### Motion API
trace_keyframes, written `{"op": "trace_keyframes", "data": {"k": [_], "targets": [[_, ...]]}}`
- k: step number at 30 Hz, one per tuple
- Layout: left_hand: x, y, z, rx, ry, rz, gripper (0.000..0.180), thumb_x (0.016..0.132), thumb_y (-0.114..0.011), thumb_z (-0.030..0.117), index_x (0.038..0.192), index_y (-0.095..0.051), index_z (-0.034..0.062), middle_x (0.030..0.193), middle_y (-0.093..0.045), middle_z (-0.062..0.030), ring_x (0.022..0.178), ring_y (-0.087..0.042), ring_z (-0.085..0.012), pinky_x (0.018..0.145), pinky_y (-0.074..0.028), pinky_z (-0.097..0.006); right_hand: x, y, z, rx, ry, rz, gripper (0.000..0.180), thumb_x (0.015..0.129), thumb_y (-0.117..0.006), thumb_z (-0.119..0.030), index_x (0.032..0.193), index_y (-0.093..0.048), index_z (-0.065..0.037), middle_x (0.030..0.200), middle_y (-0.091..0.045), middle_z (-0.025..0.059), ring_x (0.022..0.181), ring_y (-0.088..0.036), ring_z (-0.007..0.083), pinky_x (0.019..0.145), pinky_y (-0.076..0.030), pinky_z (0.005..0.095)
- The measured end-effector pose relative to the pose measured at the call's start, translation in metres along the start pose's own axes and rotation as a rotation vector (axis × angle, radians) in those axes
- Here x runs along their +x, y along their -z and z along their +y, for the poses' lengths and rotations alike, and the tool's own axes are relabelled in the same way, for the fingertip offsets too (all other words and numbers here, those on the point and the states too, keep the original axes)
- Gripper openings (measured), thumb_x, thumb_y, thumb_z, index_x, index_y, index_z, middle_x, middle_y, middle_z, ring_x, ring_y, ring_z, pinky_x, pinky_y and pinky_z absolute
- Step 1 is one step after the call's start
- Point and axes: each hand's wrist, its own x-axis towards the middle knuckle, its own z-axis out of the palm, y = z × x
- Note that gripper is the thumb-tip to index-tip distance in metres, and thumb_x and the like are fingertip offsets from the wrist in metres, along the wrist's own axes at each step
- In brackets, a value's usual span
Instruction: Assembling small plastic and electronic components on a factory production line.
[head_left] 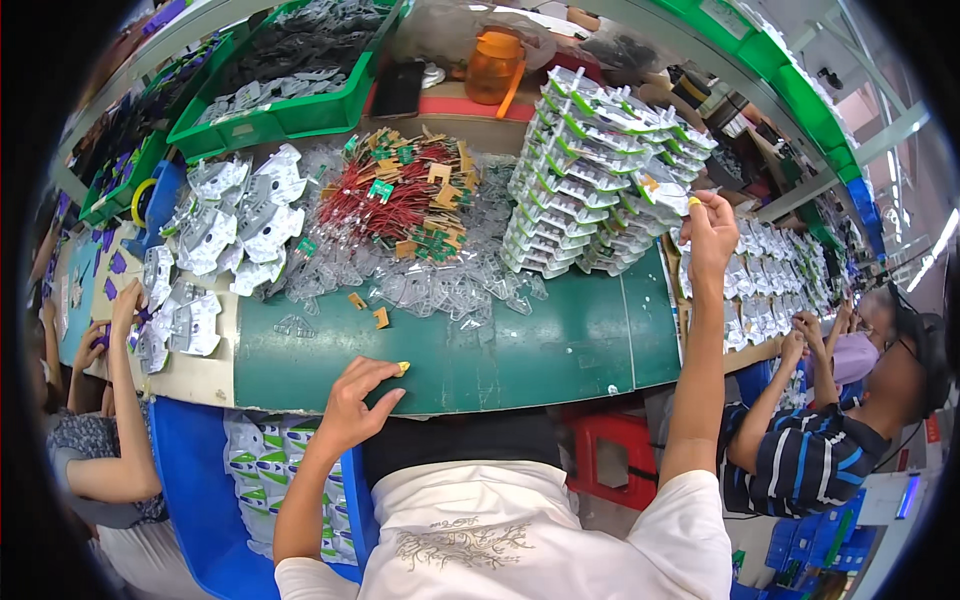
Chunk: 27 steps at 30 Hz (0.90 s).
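Through the head view, my only one, I have the right hand (712,235) raised at the right side of the tall stack of white, green-edged housings (560,190). Its fingertips meet the edge of one white housing (662,203) there; I cannot tell whether they clamp it or only touch it. The left hand (352,405) is well apart from the right, at the near edge of the green tabletop (520,360), with thumb and forefinger spread and nothing between them.

Of the containers, I see a green crate (310,118) at the upper left, heaped with grey and clear parts. Below the table, beside my left forearm, a blue bin (190,480) holds rows of white-and-green pieces (265,460). Behind the work stands a translucent orange jug (495,68), its contents too unclear to tell. Overhead at the upper right runs a green bin (760,65), whose inside I cannot make out.

Between the stack and the loose white shells (240,225) lies a pile of red wires (390,195), with clear plastic pieces (430,290) around it.
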Motion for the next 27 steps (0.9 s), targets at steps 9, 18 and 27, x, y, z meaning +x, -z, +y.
{"op": "trace_keyframes", "data": {"k": [9, 18, 27], "targets": [[-0.005, -0.001, -0.015, -0.07, -0.015, 0.044, 0.026, 0.08, -0.076, 0.005, 0.105, -0.071, -0.0001, 0.099, -0.071, -0.0132, 0.089, -0.066, -0.0297, 0.081, -0.053, -0.038, -0.081, -0.042, -0.022, -0.278, 0.285, -0.069, 0.015, 0.094, -0.065, -0.003, 0.109, -0.064, -0.001, 0.088, -0.069, 0.0009, 0.074, -0.06, 0.0044, 0.063, -0.046, 0.0185], [-0.012, -0.005, -0.015, -0.091, -0.019, 0.106, 0.022, 0.079, -0.076, 0.004, 0.1, -0.073, 0.0004, 0.093, -0.072, -0.0127, 0.085, -0.066, -0.028, 0.076, -0.054, -0.037, -0.186, -0.215, -0.023, -0.375, 0.497, -0.754, 0.013, 0.081, -0.074, -0.006, 0.093, -0.071, -0.002, 0.08, -0.07, 0.0135, 0.064, -0.066, 0.0273, 0.055, -0.051, 0.0349], [-0.019, -0.006, -0.015, -0.12, -0.009, 0.187, 0.022, 0.08, -0.074, 0.001, 0.103, -0.072, 0.0001, 0.095, -0.071, -0.0132, 0.084, -0.067, -0.0273, 0.077, -0.054, -0.036, -0.211, -0.215, -0.011, 0.008, -0.045, -0.705, 0.022, 0.096, -0.058, -0.003, 0.114, -0.071, -0.001, 0.086, -0.07, 0.0045, 0.072, -0.065, 0.0081, 0.058, -0.05, 0.0255]]}}
